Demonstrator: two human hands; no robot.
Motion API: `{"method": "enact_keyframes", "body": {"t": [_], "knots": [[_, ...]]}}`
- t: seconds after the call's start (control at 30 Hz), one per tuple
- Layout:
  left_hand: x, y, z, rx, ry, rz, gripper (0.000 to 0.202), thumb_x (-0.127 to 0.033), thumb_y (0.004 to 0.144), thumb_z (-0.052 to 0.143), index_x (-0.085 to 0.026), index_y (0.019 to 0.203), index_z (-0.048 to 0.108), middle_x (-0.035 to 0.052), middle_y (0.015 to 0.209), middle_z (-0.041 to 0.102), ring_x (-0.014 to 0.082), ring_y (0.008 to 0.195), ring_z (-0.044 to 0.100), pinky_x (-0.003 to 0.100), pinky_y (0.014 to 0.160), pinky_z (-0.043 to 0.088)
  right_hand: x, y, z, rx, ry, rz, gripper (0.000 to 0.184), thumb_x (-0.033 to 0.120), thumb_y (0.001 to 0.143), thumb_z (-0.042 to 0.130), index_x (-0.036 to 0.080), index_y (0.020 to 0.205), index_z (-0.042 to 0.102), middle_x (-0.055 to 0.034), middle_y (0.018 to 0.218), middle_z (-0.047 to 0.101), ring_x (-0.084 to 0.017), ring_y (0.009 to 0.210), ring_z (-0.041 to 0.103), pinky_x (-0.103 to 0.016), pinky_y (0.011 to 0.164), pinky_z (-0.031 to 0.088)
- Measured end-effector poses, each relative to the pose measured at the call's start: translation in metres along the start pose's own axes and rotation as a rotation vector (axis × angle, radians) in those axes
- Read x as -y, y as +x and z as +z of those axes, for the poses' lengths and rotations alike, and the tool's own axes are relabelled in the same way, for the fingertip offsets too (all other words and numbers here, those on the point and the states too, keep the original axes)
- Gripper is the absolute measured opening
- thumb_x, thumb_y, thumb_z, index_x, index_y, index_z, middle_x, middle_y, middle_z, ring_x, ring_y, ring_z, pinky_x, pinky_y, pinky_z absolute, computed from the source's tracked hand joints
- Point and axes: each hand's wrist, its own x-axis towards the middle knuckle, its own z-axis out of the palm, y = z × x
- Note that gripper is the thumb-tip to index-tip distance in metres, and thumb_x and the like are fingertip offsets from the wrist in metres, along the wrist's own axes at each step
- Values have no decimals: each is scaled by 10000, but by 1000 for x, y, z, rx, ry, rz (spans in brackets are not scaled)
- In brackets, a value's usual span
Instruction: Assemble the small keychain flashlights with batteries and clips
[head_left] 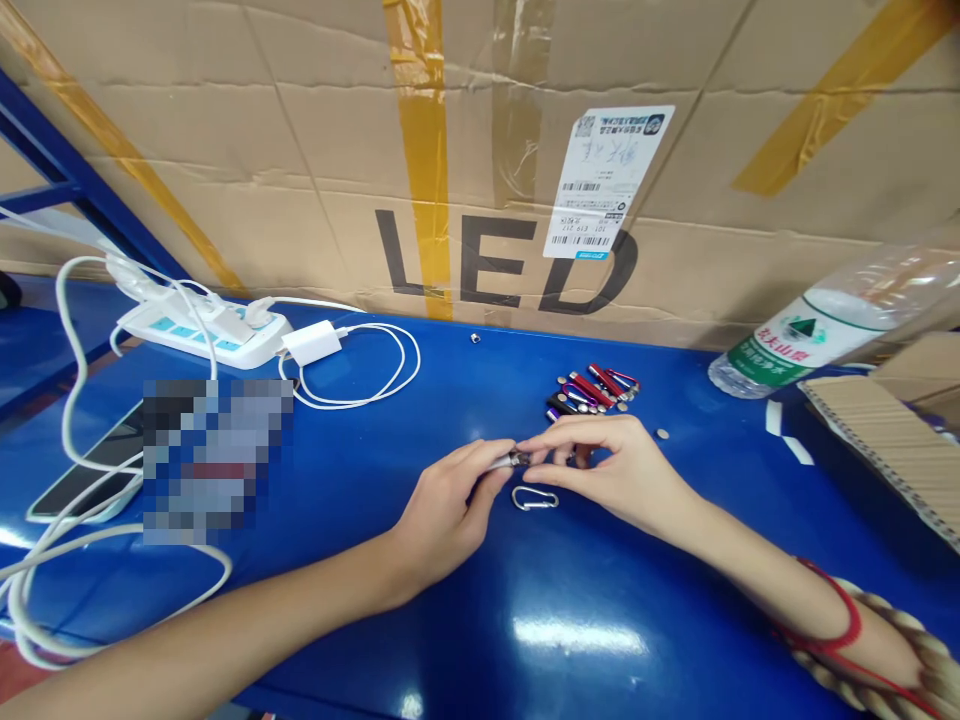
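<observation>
1. A silver clip [537, 505] lies flat on the blue table [360, 650], close to both hands, and is touched by neither.
2. The left hand [450, 500], left of the clip, has its thumb and fingers closed on a small silver tube [499, 462]; the other fingers curl in behind.
3. That tube is held just above and left of the clip, roughly level, its dark open-looking end turned right.
4. The right hand [615, 460], to the right of and beyond the clip, brings its index finger and thumb nearly together at the tube's dark end. I cannot tell whether they grip it or only touch it. Its remaining fingers bend inward, partly hidden.
5. Beyond the clip and slightly right lies a heap of small flashlights [585, 388], red, purple, blue and black, with round silver discs among them.
6. Another disc [662, 434] sits alone, right of the clip and farther back.
7. A tiny metal piece [475, 338] rests well beyond the clip, to the left.
8. Far left of the clip are a phone [90, 470], a white charger [312, 343] and a power strip [259, 345].
9. Far right of the clip, a water bottle [810, 335] appears tilted.
</observation>
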Motion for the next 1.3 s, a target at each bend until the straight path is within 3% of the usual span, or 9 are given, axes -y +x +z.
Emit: {"method": "enact_keyframes", "body": {"t": [0.2,0.43,0.7,0.97,1.3], "knots": [[0,2,0,63,-69,41,224,-159,907,383,-162,1067,540,55,894,643,152,815,603,256,748,481,-3,1,-9,61,20,-231,81,154,729,685,187,790,725,-27,754,665,-111,668,611,-220,583,486],[-3,1,-4,195,-108,-62,141,-162,915,370,-172,995,485,34,874,641,139,790,606,233,701,459,-4,3,-13,107,-38,-278,107,138,760,650,161,680,717,-31,723,634,-101,645,605,-207,584,482],[-1,0,-2,245,-144,-35,66,-177,910,367,-197,863,409,65,983,651,162,859,619,260,722,462,-2,0,-10,147,-26,-218,185,193,789,624,165,623,701,-24,698,617,-95,597,587,-210,545,459],[1,0,0,226,-53,-50,112,-188,908,360,-203,812,415,53,885,648,183,876,630,276,714,483,-6,-2,0,97,-96,-64,156,231,732,684,188,582,669,9,671,612,-97,638,583,-215,586,434],[4,-1,2,86,58,99,155,-186,915,398,-170,793,492,43,762,620,162,710,603,266,655,485,0,-5,9,63,-16,137,203,240,722,650,168,545,579,3,622,617,-96,559,556,-216,531,419]]}}
